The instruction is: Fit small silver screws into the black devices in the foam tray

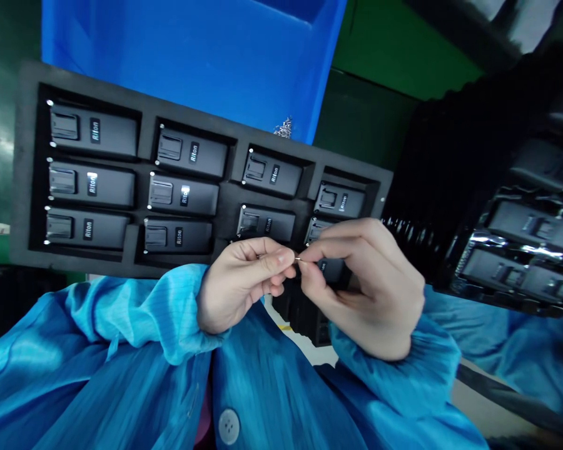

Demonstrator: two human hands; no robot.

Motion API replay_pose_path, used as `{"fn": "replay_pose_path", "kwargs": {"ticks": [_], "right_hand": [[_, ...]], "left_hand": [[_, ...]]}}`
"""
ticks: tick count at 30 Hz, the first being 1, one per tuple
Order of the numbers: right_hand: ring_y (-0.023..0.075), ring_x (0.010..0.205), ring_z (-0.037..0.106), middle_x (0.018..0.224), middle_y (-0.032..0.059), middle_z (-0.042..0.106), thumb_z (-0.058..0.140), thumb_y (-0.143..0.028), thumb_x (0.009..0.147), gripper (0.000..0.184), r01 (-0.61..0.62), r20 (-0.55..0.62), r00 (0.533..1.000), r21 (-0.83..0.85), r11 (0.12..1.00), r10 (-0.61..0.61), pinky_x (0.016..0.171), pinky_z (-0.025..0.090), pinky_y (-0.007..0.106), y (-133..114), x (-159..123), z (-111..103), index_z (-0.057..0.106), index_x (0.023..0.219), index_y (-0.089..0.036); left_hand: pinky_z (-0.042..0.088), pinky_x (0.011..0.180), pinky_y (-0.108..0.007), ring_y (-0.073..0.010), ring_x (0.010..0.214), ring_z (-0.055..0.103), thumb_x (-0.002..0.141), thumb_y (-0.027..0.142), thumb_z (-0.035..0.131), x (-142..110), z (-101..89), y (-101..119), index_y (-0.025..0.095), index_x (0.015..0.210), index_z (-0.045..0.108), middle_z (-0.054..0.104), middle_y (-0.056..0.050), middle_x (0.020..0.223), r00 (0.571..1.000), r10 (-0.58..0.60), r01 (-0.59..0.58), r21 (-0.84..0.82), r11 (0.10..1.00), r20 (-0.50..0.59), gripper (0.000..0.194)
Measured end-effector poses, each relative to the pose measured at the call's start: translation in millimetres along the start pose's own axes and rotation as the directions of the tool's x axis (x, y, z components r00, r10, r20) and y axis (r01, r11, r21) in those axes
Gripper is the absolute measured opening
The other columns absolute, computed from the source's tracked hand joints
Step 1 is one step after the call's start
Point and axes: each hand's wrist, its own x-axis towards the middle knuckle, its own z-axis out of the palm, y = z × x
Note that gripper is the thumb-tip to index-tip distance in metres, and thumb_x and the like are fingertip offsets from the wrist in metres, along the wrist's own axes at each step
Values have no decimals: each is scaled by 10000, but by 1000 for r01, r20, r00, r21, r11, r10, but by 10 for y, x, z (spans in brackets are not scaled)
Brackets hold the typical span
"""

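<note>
Between the fingertips of my two hands is a small thin metal pin [298,259], too small to make out in detail. My left hand [248,278] is closed, thumb and forefinger pinching one end. From the other side my right hand [368,284] pinches it with thumb and forefinger. Both hands are just above the near edge of a dark foam tray [141,162]. Black rectangular cases marked "Riton", such as this one [115,129], lie in its pockets, with small bright dots at their left corners. My right hand covers part of the rightmost cases.
Behind the foam tray is a blue plastic bin [192,56], with a heap of tiny shiny metal pieces [284,128] in its near right corner. To the right, similar cases [535,225] lie in a glossy black tray [431,156]. A green surface [403,44] shows behind.
</note>
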Motion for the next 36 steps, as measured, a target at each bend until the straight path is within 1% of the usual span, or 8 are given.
{"fn": "replay_pose_path", "kwargs": {"ticks": [2,5,8,11,17,24,30,36], "right_hand": [[190,825,648,863,17,645,682,-101,879,185,-14,-61,998,-7,1000,14,724,539,362,137,8,-55,594,916,-259],[212,812,645,848,32,641,646,-120,885,155,-116,-124,987,-119,986,102,726,525,383,431,33,-97,601,858,-266],[220,796,633,838,29,631,621,-124,856,144,-136,-34,991,-192,972,132,710,526,380,704,45,-30,584,812,-256],[241,835,626,878,49,646,576,-122,851,137,-117,86,986,-277,954,146,728,536,393,849,36,84,565,809,-251],[236,807,579,871,70,620,548,-106,854,134,18,156,986,-442,897,57,703,485,375,871,44,176,574,822,-233],[240,780,515,830,73,564,501,-102,878,163,115,250,968,-551,826,32,671,365,375,842,114,185,580,799,-221],[231,754,486,812,65,545,484,-139,920,155,205,334,942,-539,817,-16,665,358,364,847,176,150,568,816,-219],[225,745,487,786,54,532,492,-131,906,147,215,373,928,-516,829,-8,670,375,369,839,204,123,554,808,-222]], "left_hand": [[487,551,-120,-21,564,557,717,385,906,3,-13,23,109,787,754,663,-8,690,1000,-12,12,-14,1000,-16,323],[508,552,-131,-37,575,583,806,414,833,4,-41,80,110,820,779,687,-29,710,999,-14,12,-29,999,-48,309],[512,548,-134,-46,564,593,905,419,726,1,-69,131,114,802,780,687,-39,693,998,-10,7,-47,999,-65,327],[508,541,-140,-51,553,595,948,424,660,-2,-90,148,116,786,775,683,-43,687,998,-10,6,-58,998,-56,366],[518,571,-149,-52,558,592,964,434,631,-2,-97,147,120,816,773,681,-42,705,999,-9,7,-50,999,-44,375],[514,568,-148,-54,558,590,1038,397,495,-13,-80,169,118,802,774,687,-58,713,997,-36,31,-71,997,-63,459],[513,566,-155,-60,561,597,1072,347,385,-27,-62,192,112,785,778,681,-67,698,996,-44,37,-88,995,-82,541],[502,557,-160,-59,553,589,1074,329,366,-36,-45,197,106,764,776,674,-66,683,995,-50,41,-100,994,-87,560]]}}
